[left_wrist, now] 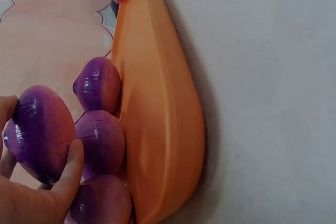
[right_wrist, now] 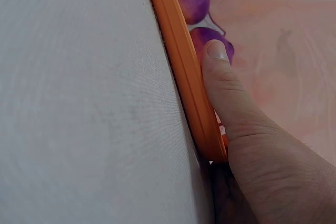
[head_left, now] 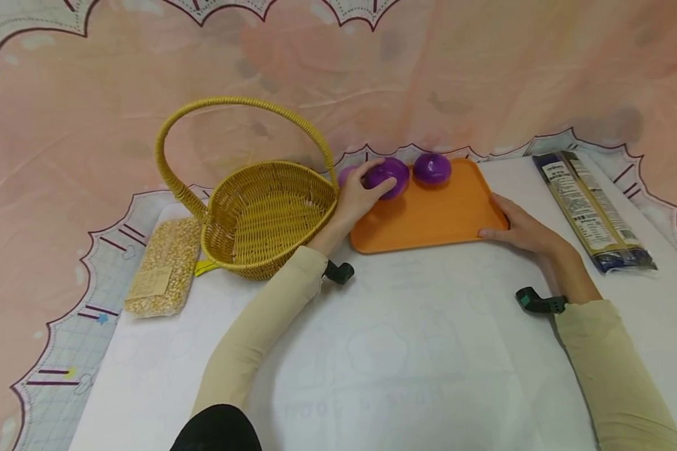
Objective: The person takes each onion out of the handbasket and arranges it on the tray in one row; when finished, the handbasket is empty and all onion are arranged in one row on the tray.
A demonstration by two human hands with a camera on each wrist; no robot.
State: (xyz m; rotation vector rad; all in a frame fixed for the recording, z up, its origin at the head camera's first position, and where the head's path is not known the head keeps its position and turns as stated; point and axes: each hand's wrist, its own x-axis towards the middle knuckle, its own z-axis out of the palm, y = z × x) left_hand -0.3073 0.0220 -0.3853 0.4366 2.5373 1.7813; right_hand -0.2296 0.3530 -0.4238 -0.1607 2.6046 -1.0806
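Observation:
A glossy purple onion [left_wrist: 44, 135] is pinched between the thumb and fingers of my left hand [head_left: 358, 194], over the left part of an orange tray [head_left: 429, 219]. In the left wrist view, three more purple onions sit in a row along the tray: a far one [left_wrist: 98, 85], a middle one [left_wrist: 102, 142] and a near one [left_wrist: 102, 200]. From the head, the far onion [head_left: 432, 169] shows plainly, while another is partly hidden behind my left hand. My right hand [head_left: 524, 228] grips the tray's right end, its thumb [right_wrist: 226, 77] over the rim.
Left of the tray stands a yellow wicker basket [head_left: 265, 216] with a tall arched handle. A bag of corn kernels [head_left: 166, 266] lies beside it. At the far right is a long dark-and-gold packet [head_left: 592, 210]. A patterned cloth [head_left: 485, 75] hangs behind the white table [head_left: 417, 351].

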